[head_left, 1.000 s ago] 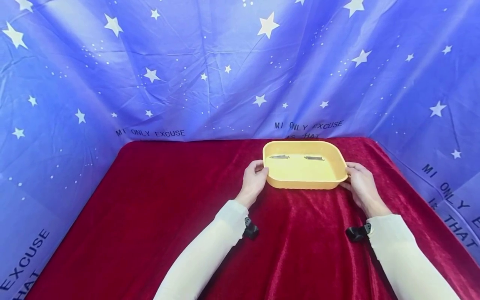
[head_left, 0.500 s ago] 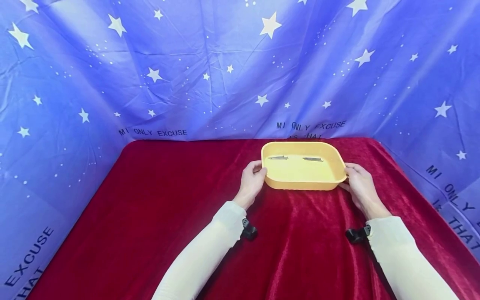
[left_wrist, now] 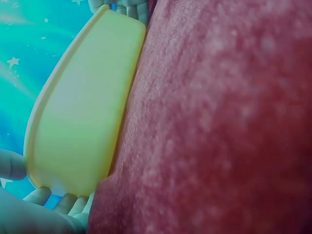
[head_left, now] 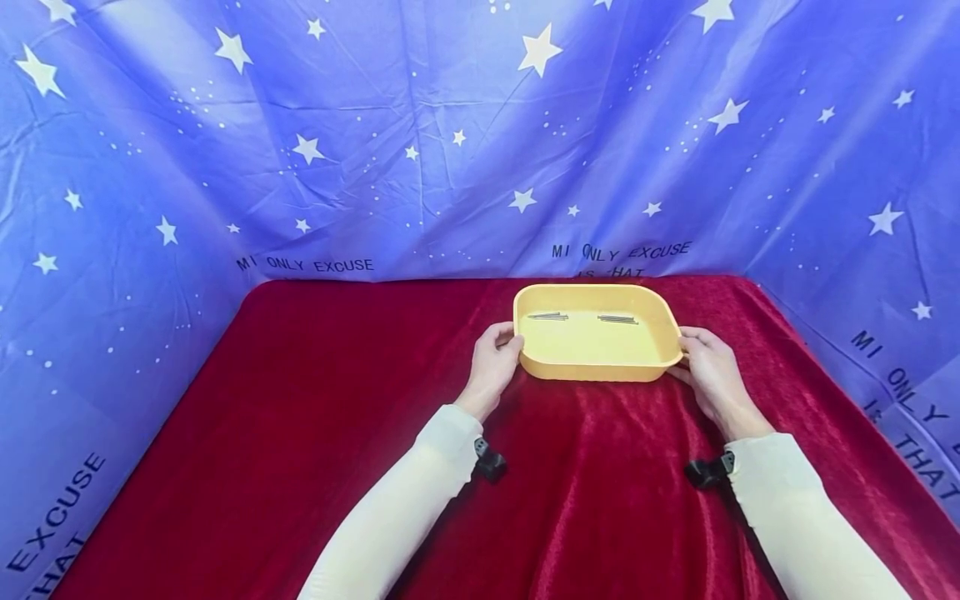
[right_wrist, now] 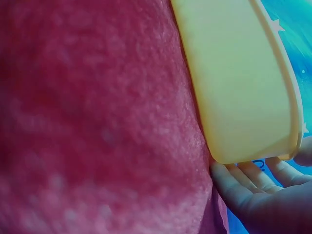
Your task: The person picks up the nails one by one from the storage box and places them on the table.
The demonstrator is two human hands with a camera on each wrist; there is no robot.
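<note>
A shallow yellow plastic tray (head_left: pixel 600 372) with rounded corners rests on the red cloth towards the back. My left hand (head_left: pixel 492 367) grips its left end, thumb at the rim and fingers against the outer wall. At the opposite end, my right hand (head_left: pixel 718 377) holds the tray in the same way. Two small bundles of thin grey metal nails lie inside: a left bundle (head_left: pixel 550 317) and a right bundle (head_left: pixel 618 319), a gap apart. Both wrist views show the yellow outer wall (left_wrist: pixel 83 112) close up, its bottom edge along the cloth; the nails are hidden there.
Red velvet cloth (head_left: pixel 300 433) covers the table, with some folds in front of the tray. A blue star-printed curtain (head_left: pixel 375 125) encloses the back and both sides, close behind the tray.
The tray has slid slightly to the left with both hands still holding its ends. The nail bundles moved along with it, keeping their places inside.
</note>
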